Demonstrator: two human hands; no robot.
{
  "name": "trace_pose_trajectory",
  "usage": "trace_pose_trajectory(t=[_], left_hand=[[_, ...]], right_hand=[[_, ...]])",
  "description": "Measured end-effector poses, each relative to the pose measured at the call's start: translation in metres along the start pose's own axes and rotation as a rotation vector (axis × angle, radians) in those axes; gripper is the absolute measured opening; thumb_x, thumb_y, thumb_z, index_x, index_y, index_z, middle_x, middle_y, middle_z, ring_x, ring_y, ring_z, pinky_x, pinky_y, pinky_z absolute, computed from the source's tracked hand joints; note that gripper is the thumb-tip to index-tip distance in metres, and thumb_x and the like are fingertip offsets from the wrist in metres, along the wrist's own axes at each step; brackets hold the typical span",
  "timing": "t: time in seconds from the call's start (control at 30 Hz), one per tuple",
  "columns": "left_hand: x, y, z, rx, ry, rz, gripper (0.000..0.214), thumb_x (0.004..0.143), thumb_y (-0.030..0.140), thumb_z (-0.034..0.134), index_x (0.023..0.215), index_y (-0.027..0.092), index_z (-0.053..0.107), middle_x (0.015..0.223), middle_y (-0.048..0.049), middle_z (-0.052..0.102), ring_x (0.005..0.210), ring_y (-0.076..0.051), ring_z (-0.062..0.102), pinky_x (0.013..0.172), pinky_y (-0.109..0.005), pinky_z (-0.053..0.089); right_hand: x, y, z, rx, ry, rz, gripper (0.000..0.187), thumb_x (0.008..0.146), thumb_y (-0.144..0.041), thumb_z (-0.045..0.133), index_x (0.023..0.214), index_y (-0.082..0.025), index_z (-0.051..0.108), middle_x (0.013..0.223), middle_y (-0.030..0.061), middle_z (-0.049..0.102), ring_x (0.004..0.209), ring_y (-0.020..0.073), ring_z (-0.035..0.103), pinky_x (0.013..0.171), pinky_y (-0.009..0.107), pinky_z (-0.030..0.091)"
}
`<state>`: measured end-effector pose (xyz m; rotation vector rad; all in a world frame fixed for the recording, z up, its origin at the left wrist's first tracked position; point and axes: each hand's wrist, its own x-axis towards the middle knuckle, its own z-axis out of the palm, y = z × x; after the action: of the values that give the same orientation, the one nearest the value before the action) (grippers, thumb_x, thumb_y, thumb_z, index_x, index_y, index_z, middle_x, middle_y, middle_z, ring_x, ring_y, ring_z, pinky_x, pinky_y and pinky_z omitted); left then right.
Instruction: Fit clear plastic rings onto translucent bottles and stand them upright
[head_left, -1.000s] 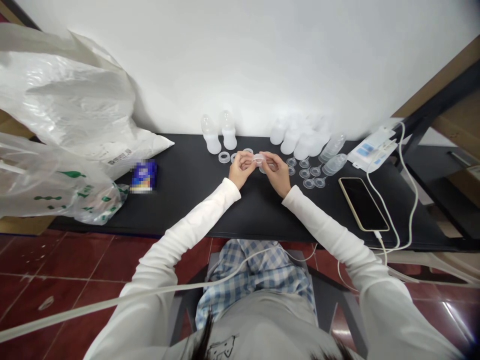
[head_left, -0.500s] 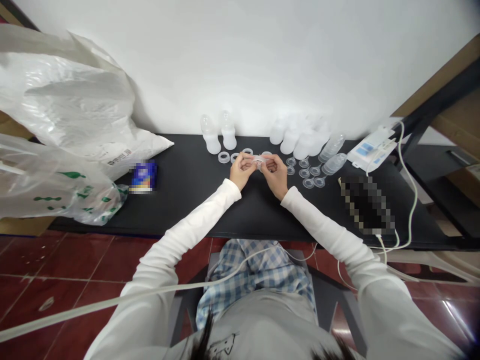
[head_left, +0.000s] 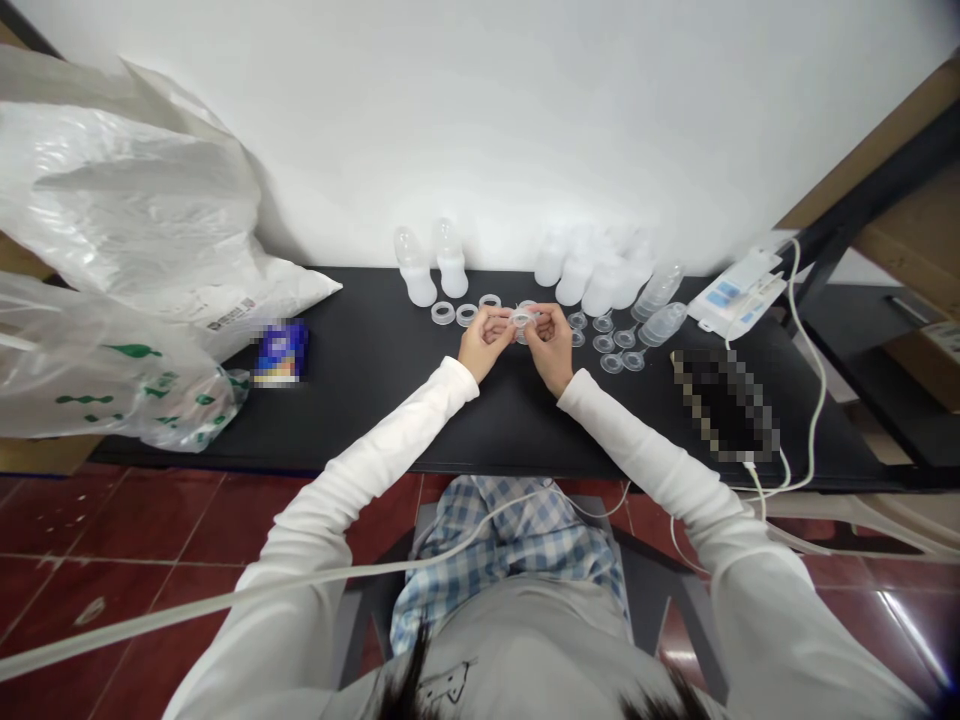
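My left hand (head_left: 480,342) and my right hand (head_left: 552,350) meet above the black table, thumbs and fingers closed on a small translucent bottle ring (head_left: 523,318). A nipple may sit in the ring, but the fingers hide too much to tell. Loose collar rings (head_left: 443,314) lie just beyond and left of my left hand. Several clear silicone nipples (head_left: 624,338) are spread to the right of my right hand. Two capped baby bottles (head_left: 451,270) stand at the back left of the hands.
Several white bottle bodies (head_left: 598,288) stand by the wall, with clear caps (head_left: 664,325) lying beside them. Plastic bags (head_left: 135,220) and a blue packet (head_left: 282,352) are left. A phone (head_left: 726,405), cables and a white power strip (head_left: 739,292) are right.
Both hands stay together on the ring, which now shows its round opening more plainly between the thumbs. The whole view has shifted slightly; the table objects keep their places.
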<state>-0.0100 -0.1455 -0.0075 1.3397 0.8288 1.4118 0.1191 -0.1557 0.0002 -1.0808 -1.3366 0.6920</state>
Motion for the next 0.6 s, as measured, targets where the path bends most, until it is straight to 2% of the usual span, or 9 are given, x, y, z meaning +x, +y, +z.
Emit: trace_pose_trajectory(t=[0.1,0.37,0.5,0.6], left_hand=[[0.001,0.0,-0.001,-0.004,0.007,0.0,0.05,0.066,0.057,0.08,0.091,0.02,0.055,0.078,-0.0005,0.068,0.07,-0.012,0.066,0.071,-0.029,0.056],[-0.002,0.002,0.002,0.015,0.061,-0.006,0.05,0.066,0.056,0.08,0.081,0.021,0.048,0.07,0.0029,0.063,0.059,-0.009,0.059,0.056,-0.024,0.049],[-0.005,0.005,0.005,0.057,0.036,0.023,0.049,0.068,0.06,0.077,0.081,0.021,0.05,0.066,0.0036,0.06,0.055,-0.008,0.055,0.054,-0.025,0.047],[-0.005,0.007,0.003,0.062,0.032,0.04,0.049,0.07,0.061,0.075,0.084,0.021,0.051,0.068,0.0028,0.061,0.058,-0.009,0.058,0.056,-0.025,0.048]], right_hand=[[-0.002,-0.003,0.0,-0.018,-0.007,0.004,0.021,0.084,-0.04,0.06,0.096,-0.024,0.054,0.072,-0.0031,0.05,0.062,0.0108,0.046,0.059,0.026,0.043],[-0.01,-0.012,0.004,-0.041,0.021,-0.014,0.016,0.083,-0.036,0.061,0.091,-0.024,0.054,0.065,-0.0047,0.043,0.055,0.0107,0.038,0.052,0.027,0.035],[-0.009,-0.013,0.0,-0.103,0.028,-0.046,0.017,0.085,-0.039,0.061,0.089,-0.024,0.053,0.063,-0.0051,0.04,0.056,0.0114,0.038,0.054,0.027,0.037],[-0.007,-0.014,-0.004,-0.139,-0.03,-0.105,0.022,0.086,-0.044,0.06,0.093,-0.024,0.054,0.068,-0.0036,0.047,0.059,0.0116,0.043,0.058,0.028,0.04]])
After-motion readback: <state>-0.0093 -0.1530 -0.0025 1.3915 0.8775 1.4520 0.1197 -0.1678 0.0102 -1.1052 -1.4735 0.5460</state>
